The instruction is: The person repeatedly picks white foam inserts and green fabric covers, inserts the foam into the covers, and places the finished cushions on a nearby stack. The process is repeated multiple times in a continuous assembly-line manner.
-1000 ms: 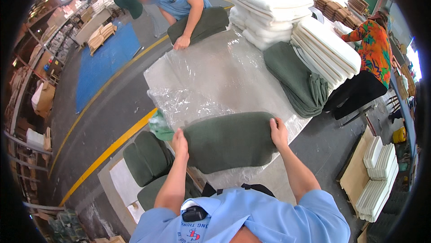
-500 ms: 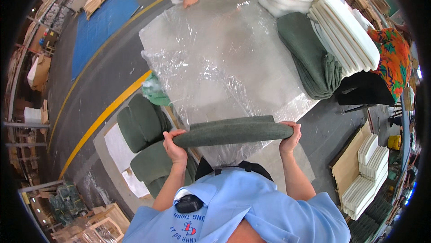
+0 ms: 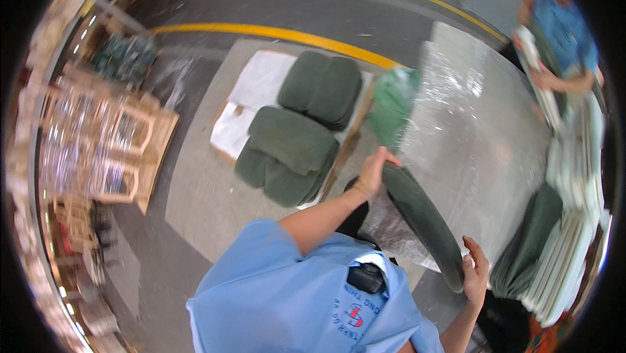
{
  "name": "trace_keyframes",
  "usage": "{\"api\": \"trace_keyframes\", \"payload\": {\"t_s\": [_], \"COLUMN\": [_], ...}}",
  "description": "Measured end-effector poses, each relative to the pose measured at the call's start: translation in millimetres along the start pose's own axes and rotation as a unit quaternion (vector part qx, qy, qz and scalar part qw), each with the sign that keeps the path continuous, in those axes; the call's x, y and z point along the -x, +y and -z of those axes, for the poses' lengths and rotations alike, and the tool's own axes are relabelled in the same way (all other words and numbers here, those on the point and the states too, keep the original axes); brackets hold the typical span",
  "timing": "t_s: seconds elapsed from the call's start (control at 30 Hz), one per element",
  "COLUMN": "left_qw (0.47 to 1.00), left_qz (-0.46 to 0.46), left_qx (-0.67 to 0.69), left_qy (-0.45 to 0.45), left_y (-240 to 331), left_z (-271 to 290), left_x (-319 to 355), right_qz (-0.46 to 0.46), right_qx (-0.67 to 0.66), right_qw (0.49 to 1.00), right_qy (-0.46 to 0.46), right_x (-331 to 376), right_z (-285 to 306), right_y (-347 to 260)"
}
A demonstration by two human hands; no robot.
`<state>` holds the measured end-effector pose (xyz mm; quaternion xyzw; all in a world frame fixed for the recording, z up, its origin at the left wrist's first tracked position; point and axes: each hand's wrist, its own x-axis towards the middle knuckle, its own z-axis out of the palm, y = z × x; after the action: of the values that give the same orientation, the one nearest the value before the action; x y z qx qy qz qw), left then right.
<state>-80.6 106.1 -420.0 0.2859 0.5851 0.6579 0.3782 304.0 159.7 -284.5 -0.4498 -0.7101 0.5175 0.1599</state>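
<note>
A dark green fabric seat cushion [image 3: 424, 219], seen edge-on as a long curved pad, spans my two hands above the near edge of a film-covered table [image 3: 479, 131]. My left hand [image 3: 373, 174] grips its far-left end, fingers closed on it. At the other end, my right hand [image 3: 476, 269] presses against the cushion with its palm and thumb side, and its fingertips point up. Left of the table, similar green cushions [image 3: 323, 89] lie in two piles on white sheets and board; the nearer pile [image 3: 290, 151] has one lying askew on top.
A green plastic bag [image 3: 394, 102] hangs at the table's left edge. Green fabric covers [image 3: 531, 242] and white foam pads [image 3: 567, 255] are stacked on the right. Across the table a co-worker [image 3: 561, 33] holds a green-and-white pad. Wrapped wooden frames [image 3: 120, 151] stand at far left.
My view and body have turned left toward the cushion piles. The cushion has swung from level across my front to slanting, still between both hands. The co-worker's pad is lifted upright.
</note>
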Motion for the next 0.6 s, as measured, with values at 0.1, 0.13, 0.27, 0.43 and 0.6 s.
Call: {"api": "trace_keyframes", "payload": {"t_s": [0.1, 0.13, 0.27, 0.43, 0.6], "left_qw": [0.998, 0.997, 0.996, 0.994, 0.987], "left_qz": [0.02, 0.034, 0.048, 0.023, -0.087], "left_qx": [0.036, 0.041, 0.015, -0.039, -0.085], "left_qy": [0.037, 0.047, 0.079, 0.1, 0.102], "left_y": [-12, -16, -23, -11, 6], "left_z": [-5, -6, -13, -2, 31], "left_x": [-2, 0, 9, 23, 77], "right_qz": [-0.003, -0.023, -0.014, 0.01, 0.046], "right_qx": [0.129, 0.169, 0.29, 0.326, 0.31], "right_qw": [0.989, 0.982, 0.957, 0.945, 0.95], "right_qy": [-0.079, -0.079, -0.005, 0.022, 0.011], "right_x": [-26, -27, -6, -5, -20], "right_z": [-43, -49, -57, -70, -93], "right_y": [-65, -70, -53, -49, -80]}}
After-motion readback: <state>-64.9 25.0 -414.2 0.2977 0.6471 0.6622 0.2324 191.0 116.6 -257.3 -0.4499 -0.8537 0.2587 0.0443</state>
